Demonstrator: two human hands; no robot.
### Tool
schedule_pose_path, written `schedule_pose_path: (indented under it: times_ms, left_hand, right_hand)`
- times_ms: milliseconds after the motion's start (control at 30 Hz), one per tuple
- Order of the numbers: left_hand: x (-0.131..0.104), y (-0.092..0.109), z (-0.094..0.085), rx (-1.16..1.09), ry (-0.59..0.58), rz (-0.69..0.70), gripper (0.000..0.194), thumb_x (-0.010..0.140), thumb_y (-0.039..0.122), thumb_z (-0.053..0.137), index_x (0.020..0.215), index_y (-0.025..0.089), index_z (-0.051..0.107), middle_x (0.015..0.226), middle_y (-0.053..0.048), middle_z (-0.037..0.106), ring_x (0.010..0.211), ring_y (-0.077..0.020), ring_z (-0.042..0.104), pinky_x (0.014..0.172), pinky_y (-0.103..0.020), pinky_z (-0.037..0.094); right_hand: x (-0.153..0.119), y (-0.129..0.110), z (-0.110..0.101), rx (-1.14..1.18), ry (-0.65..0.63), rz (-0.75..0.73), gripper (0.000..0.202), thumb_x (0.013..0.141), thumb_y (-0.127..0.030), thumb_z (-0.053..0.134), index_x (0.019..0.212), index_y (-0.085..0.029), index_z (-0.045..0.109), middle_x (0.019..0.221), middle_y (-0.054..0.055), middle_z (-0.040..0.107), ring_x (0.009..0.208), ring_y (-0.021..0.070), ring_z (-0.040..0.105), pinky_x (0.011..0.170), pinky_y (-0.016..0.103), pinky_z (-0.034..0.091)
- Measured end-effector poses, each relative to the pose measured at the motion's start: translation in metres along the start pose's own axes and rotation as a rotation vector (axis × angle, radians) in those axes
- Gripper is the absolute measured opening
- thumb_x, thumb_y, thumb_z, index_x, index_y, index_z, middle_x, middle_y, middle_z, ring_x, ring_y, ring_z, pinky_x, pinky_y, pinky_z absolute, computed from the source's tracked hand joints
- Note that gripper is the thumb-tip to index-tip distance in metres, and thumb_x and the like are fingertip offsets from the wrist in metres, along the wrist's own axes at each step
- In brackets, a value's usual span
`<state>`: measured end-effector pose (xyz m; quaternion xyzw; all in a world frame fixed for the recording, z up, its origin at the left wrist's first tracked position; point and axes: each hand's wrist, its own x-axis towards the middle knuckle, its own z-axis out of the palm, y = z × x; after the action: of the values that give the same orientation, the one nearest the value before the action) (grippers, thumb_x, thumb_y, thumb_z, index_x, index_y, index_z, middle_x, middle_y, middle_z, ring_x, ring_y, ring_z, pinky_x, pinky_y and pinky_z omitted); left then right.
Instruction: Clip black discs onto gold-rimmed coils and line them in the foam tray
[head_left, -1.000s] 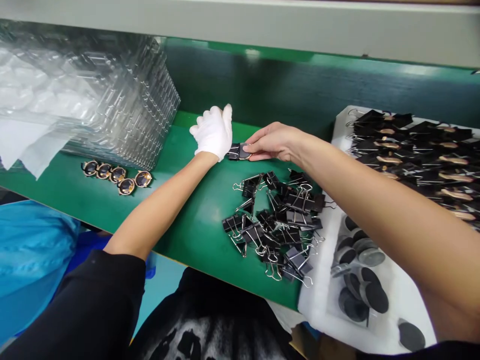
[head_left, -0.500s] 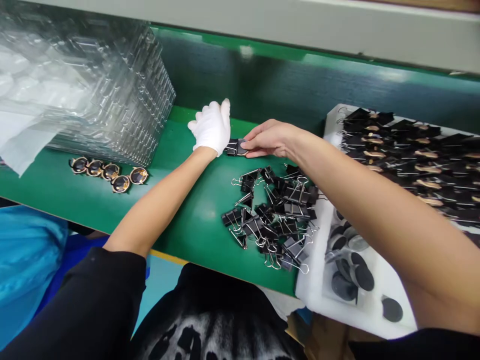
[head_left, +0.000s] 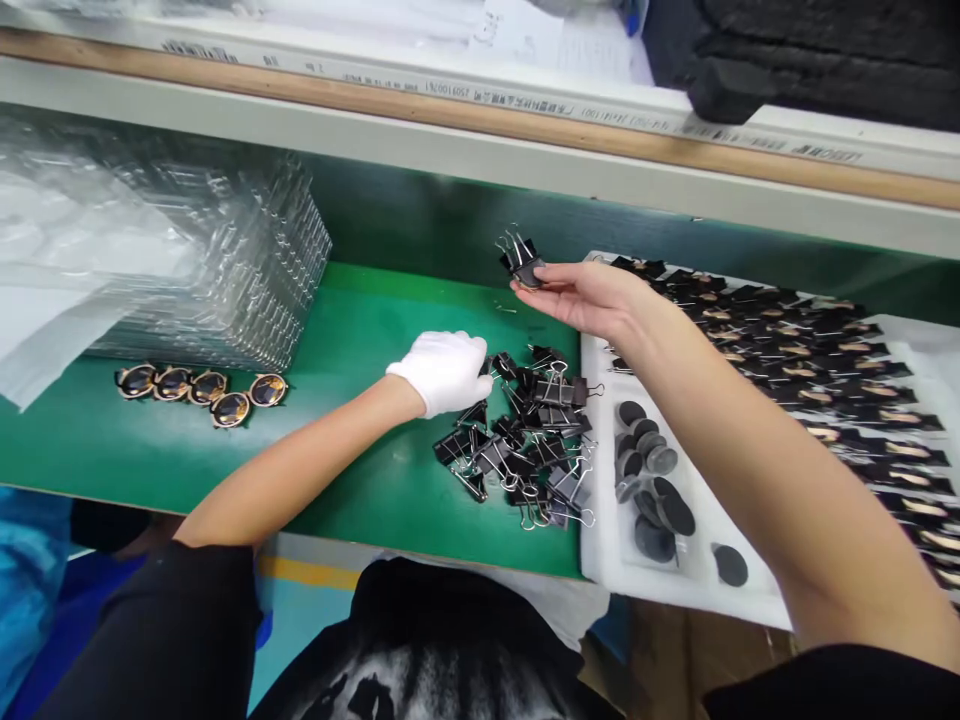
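My right hand (head_left: 592, 297) is raised over the back of the green bench, its bare fingers pinching a dark piece with a gold edge. Black binder clips (head_left: 520, 258) are clamped on that piece, their silver wire handles pointing up and away from the hand. My left hand (head_left: 444, 372), in a white glove, is at the upper left edge of a pile of binder clips (head_left: 536, 440). Its fingers are closed around a black binder clip (head_left: 485, 366), mostly hidden by the glove.
Right of the pile, a white foam tray (head_left: 622, 555) bears rows of clamped pieces (head_left: 795, 350) and loose dark round discs (head_left: 664, 510). Several round sunglasses (head_left: 229, 408) lie at the left by stacked clear plastic trays (head_left: 255, 270). A shelf edge (head_left: 420, 120) crosses above.
My hands have parted. The right has lifted the clamped piece up and away; the left has let go of it and come down to the clip pile. The view has tilted up.
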<state>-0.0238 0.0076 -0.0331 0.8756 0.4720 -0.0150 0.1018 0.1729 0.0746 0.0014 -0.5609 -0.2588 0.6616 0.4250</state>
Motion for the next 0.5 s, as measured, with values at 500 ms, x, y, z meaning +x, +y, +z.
schedule_pose_path:
  times_ms: [500]
  left_hand:
    - [0.045, -0.105, -0.026, -0.115, -0.237, -0.146, 0.035, 0.085, 0.050, 0.053, 0.101, 0.028, 0.075, 0.101, -0.002, 0.077, 0.085, -0.0219, 0.068, 0.073, -0.029, 0.049]
  right_hand:
    - [-0.014, 0.020, -0.005, -0.153, -0.012, 0.082, 0.017, 0.089, -0.001, 0.065, 0.081, -0.016, 0.063, 0.072, 0.004, 0.072, 0.057, 0.0093, 0.061, 0.052, 0.019, 0.046]
